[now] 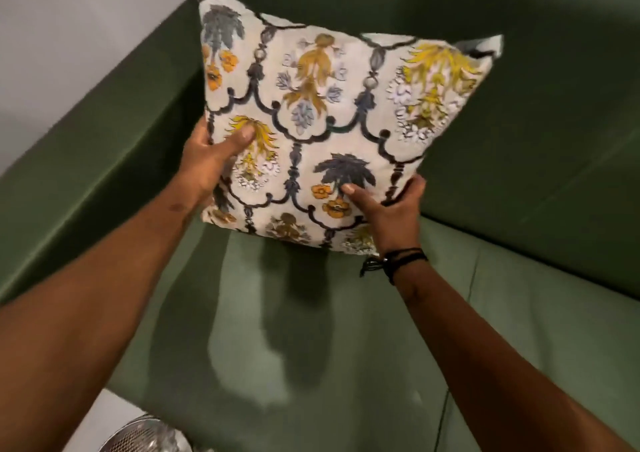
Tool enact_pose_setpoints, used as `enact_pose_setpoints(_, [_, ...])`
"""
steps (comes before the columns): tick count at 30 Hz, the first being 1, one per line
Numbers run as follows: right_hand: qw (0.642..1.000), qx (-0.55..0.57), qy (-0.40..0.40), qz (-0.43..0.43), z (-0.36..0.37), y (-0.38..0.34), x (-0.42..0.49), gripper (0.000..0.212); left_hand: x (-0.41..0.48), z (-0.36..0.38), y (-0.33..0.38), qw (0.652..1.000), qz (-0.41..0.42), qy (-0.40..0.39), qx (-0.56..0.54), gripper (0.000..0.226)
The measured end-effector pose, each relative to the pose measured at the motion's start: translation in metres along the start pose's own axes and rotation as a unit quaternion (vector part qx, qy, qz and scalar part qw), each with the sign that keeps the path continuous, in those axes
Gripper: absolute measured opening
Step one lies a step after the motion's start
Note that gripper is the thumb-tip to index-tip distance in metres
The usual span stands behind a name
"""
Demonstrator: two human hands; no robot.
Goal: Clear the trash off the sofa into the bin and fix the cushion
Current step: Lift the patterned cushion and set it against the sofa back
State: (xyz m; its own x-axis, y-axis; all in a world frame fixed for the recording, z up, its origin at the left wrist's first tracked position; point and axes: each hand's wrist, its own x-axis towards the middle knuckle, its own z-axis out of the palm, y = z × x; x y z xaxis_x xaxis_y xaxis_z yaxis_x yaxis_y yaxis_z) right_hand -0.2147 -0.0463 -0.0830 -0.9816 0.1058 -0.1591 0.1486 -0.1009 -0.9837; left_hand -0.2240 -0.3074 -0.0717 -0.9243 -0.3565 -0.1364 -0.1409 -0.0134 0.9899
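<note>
A square cushion (325, 115) with a white cover and yellow, orange and grey floral print is held up in the corner of the green sofa (519, 313), its lower edge just above the seat. My left hand (207, 164) grips its left edge, thumb on the front. My right hand (388, 209) grips the lower right corner, thumb pressed on the print. A black string band circles my right wrist. No trash shows on the visible part of the seat.
The sofa's left armrest (86, 174) runs along the left, with a pale wall behind it. The backrest (536, 105) rises behind the cushion. A shiny metal mesh bin (145, 434) peeks in at the bottom left on a light floor.
</note>
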Motion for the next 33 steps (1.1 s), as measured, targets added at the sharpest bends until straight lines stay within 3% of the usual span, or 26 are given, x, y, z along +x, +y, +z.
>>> enact_pose_setpoints(2, [0.999, -0.029, 0.034, 0.003, -0.012, -0.005, -0.013, 0.073, -0.016, 0.015, -0.016, 0.992, 0.003, 0.114, 0.060, 0.082])
enact_pose_setpoints(4, [0.994, -0.084, 0.071, 0.000, -0.033, -0.008, -0.036, 0.073, -0.047, 0.039, -0.028, 0.936, 0.032, 0.274, 0.219, 0.096])
enact_pose_setpoints(5, [0.990, -0.109, 0.094, 0.002, -0.054, -0.009, -0.050, 0.073, -0.069, 0.062, -0.034, 0.912, 0.063, 0.307, 0.264, 0.092])
enact_pose_setpoints(6, [0.985, -0.126, 0.121, 0.006, -0.079, -0.008, -0.066, 0.072, -0.097, 0.092, -0.038, 0.914, 0.088, 0.297, 0.263, 0.085])
enact_pose_setpoints(9, [0.961, -0.147, 0.230, 0.037, -0.170, -0.008, -0.117, 0.072, -0.194, 0.196, -0.042, 0.969, 0.105, 0.117, 0.193, 0.069])
enact_pose_setpoints(12, [0.899, -0.153, 0.393, 0.119, -0.280, -0.008, -0.172, 0.076, -0.273, 0.313, -0.023, 0.975, 0.062, -0.156, 0.146, 0.069])
enact_pose_setpoints(16, [0.771, -0.142, 0.568, 0.250, -0.432, -0.019, -0.231, 0.107, -0.316, 0.474, -0.010, 0.893, -0.026, -0.439, 0.094, 0.078])
enact_pose_setpoints(19, [0.740, -0.118, 0.617, 0.241, -0.520, -0.023, -0.249, 0.122, -0.318, 0.591, -0.007, 0.840, -0.028, -0.532, 0.106, 0.106])
enact_pose_setpoints(21, [0.745, -0.083, 0.626, 0.217, -0.569, -0.022, -0.249, 0.121, -0.317, 0.665, -0.003, 0.811, -0.029, -0.570, 0.129, 0.119])
enact_pose_setpoints(23, [0.777, -0.024, 0.608, 0.159, -0.605, -0.023, -0.237, 0.111, -0.313, 0.721, 0.003, 0.795, -0.026, -0.588, 0.146, 0.124])
enact_pose_setpoints(28, [0.852, 0.040, 0.514, 0.093, -0.640, -0.031, -0.218, 0.098, -0.314, 0.763, 0.011, 0.770, -0.079, -0.611, 0.164, 0.127])
enact_pose_setpoints(30, [0.870, 0.036, 0.485, 0.084, -0.644, -0.036, -0.222, 0.088, -0.320, 0.743, 0.012, 0.795, -0.096, -0.579, 0.152, 0.129])
enact_pose_setpoints(33, [0.903, 0.013, 0.424, 0.072, -0.650, -0.051, -0.215, 0.071, -0.326, 0.687, 0.013, 0.873, -0.055, -0.474, 0.101, 0.104])
